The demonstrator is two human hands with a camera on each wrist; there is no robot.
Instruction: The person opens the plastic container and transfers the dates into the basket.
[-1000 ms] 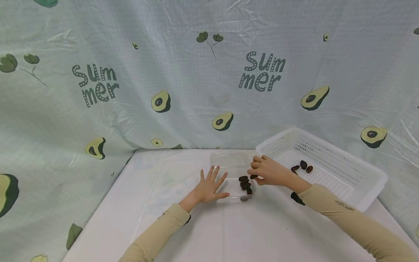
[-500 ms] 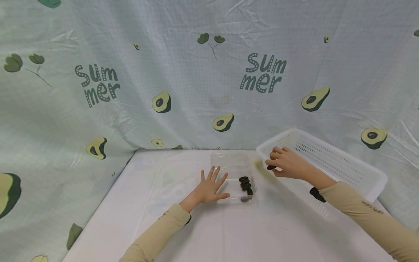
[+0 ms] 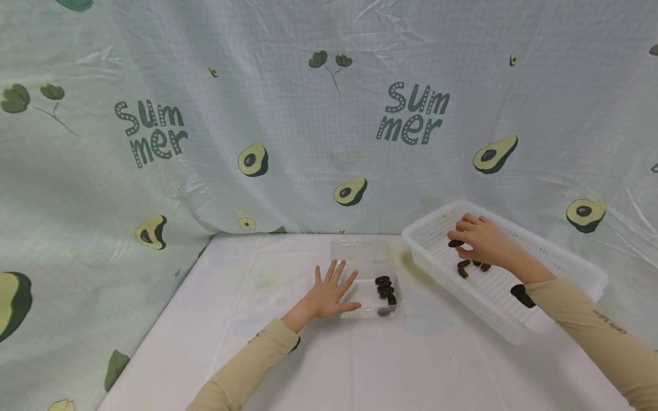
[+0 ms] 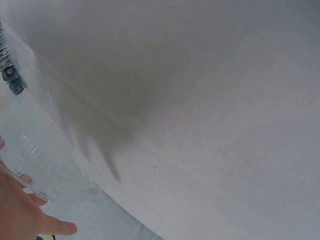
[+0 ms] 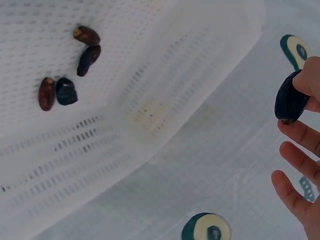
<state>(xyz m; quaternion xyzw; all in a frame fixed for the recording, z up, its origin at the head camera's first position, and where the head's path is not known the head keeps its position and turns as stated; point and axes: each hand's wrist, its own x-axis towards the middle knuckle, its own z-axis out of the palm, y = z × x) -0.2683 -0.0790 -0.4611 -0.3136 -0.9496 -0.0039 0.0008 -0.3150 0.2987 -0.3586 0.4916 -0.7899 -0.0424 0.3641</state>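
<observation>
In the head view my left hand (image 3: 326, 297) is spread with straight fingers at the left side of a clear plastic box (image 3: 364, 292), touching it. Its clear lid (image 3: 360, 251) lies folded back behind. Several dark dates (image 3: 384, 285) sit at the right side of the box. My right hand (image 3: 485, 240) is over the white basket, pinching a dark date (image 5: 291, 100) between thumb and index finger, the other fingers apart from it. Below it, several brown and black dates (image 5: 46, 94) lie on the perforated basket floor, partly hidden by the hand in the head view.
The white perforated basket (image 3: 560, 257) stands at an angle on the right of the white table (image 3: 288, 365), against the curtain. Behind and at the left hangs a pale curtain (image 3: 298, 125) printed with avocados.
My right hand has moved from the clear box rightward to over the basket, carrying the pinched date. My left hand has stayed in place.
</observation>
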